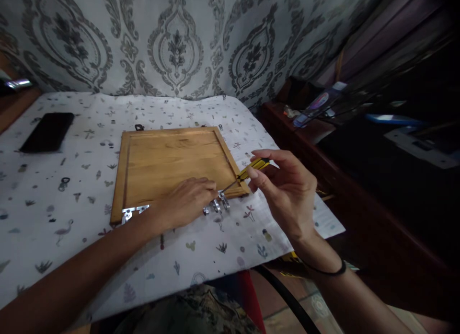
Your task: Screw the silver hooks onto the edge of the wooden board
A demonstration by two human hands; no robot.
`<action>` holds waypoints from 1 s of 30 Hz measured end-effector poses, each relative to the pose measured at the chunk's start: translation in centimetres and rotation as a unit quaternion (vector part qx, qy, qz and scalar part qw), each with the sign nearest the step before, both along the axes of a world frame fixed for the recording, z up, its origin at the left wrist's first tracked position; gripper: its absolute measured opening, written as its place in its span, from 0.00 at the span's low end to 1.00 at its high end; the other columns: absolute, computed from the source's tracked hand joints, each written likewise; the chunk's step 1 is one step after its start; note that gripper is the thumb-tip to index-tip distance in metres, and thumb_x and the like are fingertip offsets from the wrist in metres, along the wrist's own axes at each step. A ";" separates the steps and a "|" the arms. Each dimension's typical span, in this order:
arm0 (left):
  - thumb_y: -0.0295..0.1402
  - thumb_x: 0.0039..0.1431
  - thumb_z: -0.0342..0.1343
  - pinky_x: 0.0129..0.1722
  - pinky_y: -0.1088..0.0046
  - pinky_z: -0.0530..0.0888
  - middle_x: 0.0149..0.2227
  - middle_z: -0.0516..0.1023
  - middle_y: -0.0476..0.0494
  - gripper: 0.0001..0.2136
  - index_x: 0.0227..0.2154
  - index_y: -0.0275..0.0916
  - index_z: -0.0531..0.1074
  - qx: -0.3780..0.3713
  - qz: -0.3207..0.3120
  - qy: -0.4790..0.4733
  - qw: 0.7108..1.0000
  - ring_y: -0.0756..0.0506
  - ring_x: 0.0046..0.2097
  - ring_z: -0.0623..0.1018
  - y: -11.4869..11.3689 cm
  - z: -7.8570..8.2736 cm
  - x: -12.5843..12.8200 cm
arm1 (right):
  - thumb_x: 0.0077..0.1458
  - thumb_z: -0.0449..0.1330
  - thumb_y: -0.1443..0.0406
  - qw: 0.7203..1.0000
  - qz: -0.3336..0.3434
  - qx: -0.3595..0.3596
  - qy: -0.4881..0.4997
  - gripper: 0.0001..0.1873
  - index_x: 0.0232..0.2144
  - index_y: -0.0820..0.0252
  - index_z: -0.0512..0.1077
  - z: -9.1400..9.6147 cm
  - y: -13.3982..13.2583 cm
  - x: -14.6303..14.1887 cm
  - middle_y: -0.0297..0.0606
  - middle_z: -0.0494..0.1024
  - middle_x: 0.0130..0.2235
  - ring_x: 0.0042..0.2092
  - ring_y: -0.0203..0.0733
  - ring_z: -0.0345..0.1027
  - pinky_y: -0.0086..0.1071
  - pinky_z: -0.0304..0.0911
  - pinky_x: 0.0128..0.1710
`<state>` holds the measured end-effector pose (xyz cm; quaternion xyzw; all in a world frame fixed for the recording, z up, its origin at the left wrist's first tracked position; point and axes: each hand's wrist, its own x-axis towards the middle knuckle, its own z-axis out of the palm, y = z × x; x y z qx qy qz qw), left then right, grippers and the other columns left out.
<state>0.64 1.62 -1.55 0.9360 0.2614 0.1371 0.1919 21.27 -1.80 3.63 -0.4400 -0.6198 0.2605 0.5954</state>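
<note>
A square wooden panel lies flat on the patterned tablecloth. My left hand rests palm down on the panel's near edge, fingers together beside a metal hinge. My right hand pinches a yellow-and-black screwdriver, its thin shaft angled down to that hinge. A second metal hinge sits at the panel's near left corner.
A black phone lies at the far left of the cloth. Small dark hardware pieces are scattered on it. A dark wooden cabinet with clutter stands to the right. A patterned curtain hangs behind.
</note>
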 end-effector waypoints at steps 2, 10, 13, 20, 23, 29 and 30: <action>0.20 0.69 0.49 0.46 0.64 0.70 0.42 0.79 0.44 0.12 0.41 0.37 0.77 0.005 0.003 0.012 1.000 0.43 0.47 0.77 -0.1 0.1 0.0 | 0.54 0.75 0.63 1.000 -0.004 0.013 0.001 0.10 0.39 0.53 0.80 0.0 0.1 -0.1 0.31 0.77 0.38 0.24 0.27 0.67 0.25 0.65 0.20; 0.21 0.69 0.51 0.46 0.64 0.71 0.41 0.79 0.43 0.10 0.41 0.37 0.77 0.012 0.002 0.012 1.000 0.43 0.46 0.77 0.0 0.0 0.1 | 0.60 0.70 0.64 1.000 -0.003 0.018 -0.025 0.11 0.46 0.53 0.80 0.1 -0.1 0.1 0.34 0.81 0.40 0.27 0.31 0.71 0.30 0.70 0.26; 0.21 0.69 0.52 0.46 0.65 0.72 0.42 0.79 0.43 0.10 0.40 0.38 0.77 0.016 0.005 0.004 1.000 0.43 0.47 0.77 0.1 -0.5 0.1 | 0.60 0.69 0.64 1.000 0.007 0.011 -0.021 0.10 0.45 0.53 0.80 0.1 -0.1 0.0 0.34 0.82 0.41 0.28 0.31 0.70 0.30 0.71 0.28; 0.23 0.71 0.50 0.46 0.65 0.71 0.41 0.79 0.44 0.10 0.41 0.37 0.77 0.013 0.001 0.004 1.000 0.43 0.46 0.76 0.0 -0.2 0.0 | 0.55 0.74 0.61 0.999 -0.020 0.032 -0.032 0.10 0.37 0.54 0.79 0.0 0.2 0.0 0.32 0.76 0.36 0.28 0.32 0.66 0.28 0.66 0.24; 0.22 0.71 0.49 0.46 0.66 0.72 0.42 0.79 0.43 0.11 0.41 0.37 0.77 0.010 0.001 0.005 1.000 0.43 0.46 0.77 0.0 0.0 0.0 | 0.57 0.73 0.61 0.998 -0.018 0.039 -0.039 0.08 0.38 0.54 0.79 0.1 0.1 0.2 0.32 0.76 0.34 0.28 0.33 0.67 0.29 0.67 0.24; 0.22 0.72 0.49 0.48 0.65 0.73 0.43 0.80 0.43 0.11 0.41 0.38 0.77 0.018 0.002 -0.006 1.000 0.43 0.48 0.78 -0.1 -0.1 0.0 | 0.61 0.70 0.58 1.000 -0.005 0.007 -0.027 0.15 0.49 0.52 0.78 0.0 -0.2 0.6 0.37 0.82 0.43 0.26 0.33 0.69 0.32 0.72 0.26; 0.22 0.71 0.49 0.48 0.65 0.73 0.43 0.80 0.43 0.11 0.42 0.38 0.77 0.018 0.003 -0.009 1.000 0.44 0.48 0.78 -0.1 -0.1 0.0 | 0.61 0.69 0.57 1.000 -0.005 -0.001 -0.026 0.15 0.49 0.52 0.78 -0.1 -0.3 0.6 0.37 0.82 0.43 0.27 0.33 0.69 0.32 0.72 0.26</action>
